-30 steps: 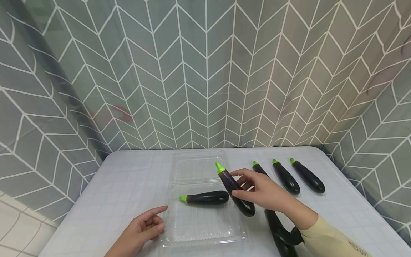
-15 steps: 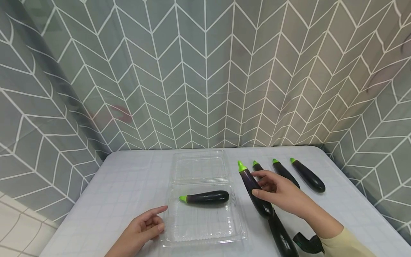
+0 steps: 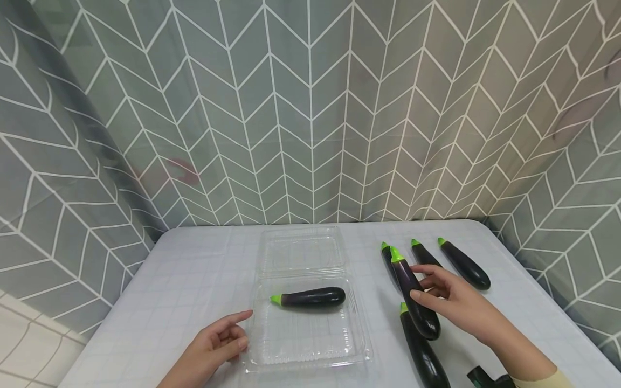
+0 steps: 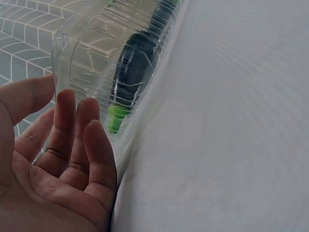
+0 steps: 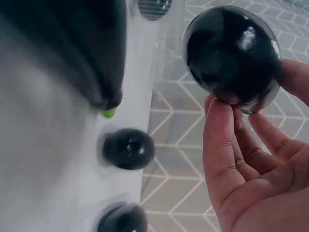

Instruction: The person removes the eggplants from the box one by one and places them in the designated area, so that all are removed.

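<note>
My right hand (image 3: 458, 299) pinches a dark eggplant (image 3: 416, 299) with a bright green stem, held over the other eggplants on the right of the table. In the right wrist view its rounded end (image 5: 231, 53) fills the space above my fingers (image 5: 219, 135). One eggplant (image 3: 315, 297) lies crosswise in the open clear plastic clamshell box (image 3: 310, 347), stem to the left. At the box's left side is my left hand (image 3: 208, 347), loosely bent and holding nothing. The left wrist view shows its fingertips (image 4: 65, 104) close by the box wall; whether they touch it is unclear.
Under the held eggplant an eggplant (image 3: 424, 353) lies at the near right. Behind stand more in a row: a partly covered one (image 3: 388, 261), another (image 3: 424, 253) and one at the far right (image 3: 466, 264). The box's lid (image 3: 301, 253) lies folded back. A patterned curtain (image 3: 310, 118) encloses the table.
My right hand has carried the eggplant rightward, from the box's right edge to above the eggplants on the right. The left hand and the eggplant in the box have stayed put.
</note>
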The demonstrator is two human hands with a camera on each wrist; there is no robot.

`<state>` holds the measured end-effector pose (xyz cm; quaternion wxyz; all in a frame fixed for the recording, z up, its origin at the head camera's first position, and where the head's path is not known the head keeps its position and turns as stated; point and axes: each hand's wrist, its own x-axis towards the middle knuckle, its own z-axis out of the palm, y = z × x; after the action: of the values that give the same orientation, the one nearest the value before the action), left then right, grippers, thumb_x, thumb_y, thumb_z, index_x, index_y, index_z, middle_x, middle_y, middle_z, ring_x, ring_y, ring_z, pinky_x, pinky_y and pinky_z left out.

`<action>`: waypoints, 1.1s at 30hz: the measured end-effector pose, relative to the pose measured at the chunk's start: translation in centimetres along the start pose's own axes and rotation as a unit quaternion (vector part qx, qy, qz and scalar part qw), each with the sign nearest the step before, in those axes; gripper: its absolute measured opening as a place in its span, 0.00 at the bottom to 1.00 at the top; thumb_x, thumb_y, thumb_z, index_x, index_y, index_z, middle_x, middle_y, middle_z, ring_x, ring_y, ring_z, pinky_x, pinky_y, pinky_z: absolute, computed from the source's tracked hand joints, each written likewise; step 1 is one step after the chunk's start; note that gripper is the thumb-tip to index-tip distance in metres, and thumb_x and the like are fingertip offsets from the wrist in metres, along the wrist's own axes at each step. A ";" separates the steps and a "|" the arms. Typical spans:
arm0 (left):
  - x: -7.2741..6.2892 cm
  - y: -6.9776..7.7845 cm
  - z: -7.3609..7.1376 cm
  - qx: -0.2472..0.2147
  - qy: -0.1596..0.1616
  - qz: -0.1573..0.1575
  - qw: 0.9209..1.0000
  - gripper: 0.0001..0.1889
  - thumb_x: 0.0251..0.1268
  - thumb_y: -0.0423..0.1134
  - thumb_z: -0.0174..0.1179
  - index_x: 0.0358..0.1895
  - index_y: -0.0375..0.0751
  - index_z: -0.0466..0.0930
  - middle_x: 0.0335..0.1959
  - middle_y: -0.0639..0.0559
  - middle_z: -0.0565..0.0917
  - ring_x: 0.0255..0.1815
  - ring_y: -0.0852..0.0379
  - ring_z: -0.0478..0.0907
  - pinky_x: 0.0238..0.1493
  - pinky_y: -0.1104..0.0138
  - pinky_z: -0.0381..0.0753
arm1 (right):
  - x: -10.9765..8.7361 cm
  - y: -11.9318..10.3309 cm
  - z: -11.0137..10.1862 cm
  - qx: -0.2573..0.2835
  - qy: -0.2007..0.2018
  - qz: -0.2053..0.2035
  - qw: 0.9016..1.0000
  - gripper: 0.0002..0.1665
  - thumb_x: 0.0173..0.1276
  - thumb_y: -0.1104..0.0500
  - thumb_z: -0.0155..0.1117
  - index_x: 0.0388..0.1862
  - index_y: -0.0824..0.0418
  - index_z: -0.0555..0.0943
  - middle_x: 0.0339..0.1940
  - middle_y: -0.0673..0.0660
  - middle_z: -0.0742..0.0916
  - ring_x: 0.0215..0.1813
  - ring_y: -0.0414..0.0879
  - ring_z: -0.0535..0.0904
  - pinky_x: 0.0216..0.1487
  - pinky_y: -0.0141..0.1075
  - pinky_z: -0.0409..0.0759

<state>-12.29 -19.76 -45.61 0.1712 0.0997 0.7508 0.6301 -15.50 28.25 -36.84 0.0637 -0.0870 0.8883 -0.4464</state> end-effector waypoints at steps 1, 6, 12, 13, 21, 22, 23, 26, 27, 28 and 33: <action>0.0 0.0 0.0 -0.001 0.000 0.001 1.000 0.30 0.74 0.38 0.57 0.73 0.29 0.60 0.39 0.42 0.80 0.36 0.56 0.78 0.39 0.65 0.81 | -0.2 0.2 -0.1 0.002 0.001 0.002 1.000 0.37 0.69 0.46 0.66 0.72 0.58 0.67 0.49 0.57 0.81 0.49 0.50 0.79 0.43 0.37 0.79; 0.1 -0.1 0.0 -0.006 -0.002 0.002 1.000 0.30 0.74 0.37 0.57 0.73 0.29 0.60 0.39 0.42 0.79 0.36 0.56 0.78 0.39 0.65 0.81 | -1.1 1.1 -0.6 0.003 0.008 0.021 1.000 0.37 0.69 0.45 0.66 0.72 0.58 0.67 0.53 0.60 0.79 0.52 0.52 0.78 0.44 0.37 0.79; 0.1 0.0 0.0 -0.013 0.000 -0.012 1.000 0.31 0.73 0.38 0.58 0.73 0.30 0.60 0.40 0.41 0.79 0.37 0.55 0.78 0.40 0.65 0.81 | -1.9 2.2 -1.0 0.002 0.011 0.046 0.999 0.39 0.70 0.45 0.65 0.74 0.58 0.65 0.55 0.60 0.79 0.55 0.52 0.77 0.45 0.37 0.79; 0.1 0.0 0.0 -0.015 0.001 -0.014 1.000 0.31 0.73 0.38 0.58 0.73 0.30 0.60 0.41 0.41 0.79 0.37 0.55 0.78 0.40 0.65 0.81 | -2.0 2.4 -1.1 0.001 0.011 0.049 0.999 0.39 0.70 0.45 0.65 0.74 0.58 0.65 0.55 0.60 0.79 0.55 0.52 0.77 0.45 0.37 0.79; 0.1 0.1 0.0 -0.026 0.001 -0.025 0.999 0.32 0.73 0.38 0.58 0.74 0.29 0.59 0.42 0.40 0.79 0.37 0.54 0.78 0.40 0.65 0.81 | -3.0 3.7 -1.6 0.010 -0.001 0.085 0.996 0.40 0.71 0.47 0.65 0.74 0.62 0.63 0.53 0.60 0.81 0.54 0.50 0.79 0.44 0.37 0.79; 0.1 0.1 0.0 -0.026 0.001 -0.025 0.999 0.32 0.73 0.38 0.58 0.74 0.29 0.59 0.41 0.40 0.79 0.37 0.54 0.78 0.40 0.65 0.81 | -3.1 3.9 -1.7 0.012 -0.003 0.090 0.996 0.40 0.71 0.47 0.65 0.74 0.62 0.63 0.53 0.60 0.81 0.53 0.50 0.79 0.44 0.38 0.79; 0.1 0.1 0.0 -0.027 0.000 -0.024 0.999 0.32 0.73 0.38 0.58 0.74 0.29 0.59 0.41 0.40 0.79 0.37 0.54 0.78 0.40 0.65 0.81 | -3.2 4.0 -1.8 0.011 -0.004 0.093 0.996 0.40 0.71 0.47 0.65 0.74 0.63 0.63 0.52 0.60 0.82 0.52 0.49 0.80 0.44 0.38 0.79; 0.2 0.1 -0.1 -0.025 -0.001 -0.022 0.999 0.32 0.73 0.38 0.58 0.74 0.29 0.59 0.42 0.40 0.79 0.37 0.55 0.78 0.40 0.65 0.81 | -3.6 4.5 -2.0 0.009 -0.004 0.107 0.994 0.41 0.71 0.47 0.65 0.75 0.63 0.62 0.50 0.59 0.82 0.50 0.47 0.81 0.43 0.38 0.79; 0.2 0.1 -0.1 -0.023 -0.001 -0.022 0.999 0.32 0.73 0.38 0.58 0.74 0.29 0.59 0.42 0.40 0.79 0.37 0.55 0.78 0.40 0.65 0.81 | -3.7 4.7 -2.0 0.008 -0.004 0.110 0.994 0.41 0.71 0.47 0.65 0.75 0.63 0.62 0.50 0.59 0.83 0.49 0.46 0.81 0.42 0.38 0.79; 0.2 0.0 -0.1 -0.023 -0.001 -0.022 0.999 0.32 0.73 0.38 0.58 0.74 0.29 0.59 0.41 0.40 0.79 0.37 0.55 0.78 0.40 0.65 0.81 | -3.8 4.9 -2.1 0.007 -0.003 0.113 0.994 0.41 0.71 0.47 0.65 0.75 0.63 0.62 0.49 0.58 0.83 0.48 0.45 0.81 0.42 0.38 0.79; 0.2 0.0 0.0 -0.023 -0.001 -0.022 1.000 0.32 0.73 0.38 0.58 0.74 0.29 0.59 0.41 0.40 0.79 0.37 0.55 0.78 0.40 0.65 0.81 | -4.4 5.7 -2.4 -0.001 -0.004 0.119 0.993 0.40 0.72 0.47 0.63 0.75 0.63 0.62 0.48 0.58 0.83 0.46 0.43 0.81 0.42 0.37 0.78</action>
<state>-12.45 -19.73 -45.59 0.1875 0.0799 0.7382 0.6431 -12.25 34.42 -39.81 0.1201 0.0176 0.8927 -0.4340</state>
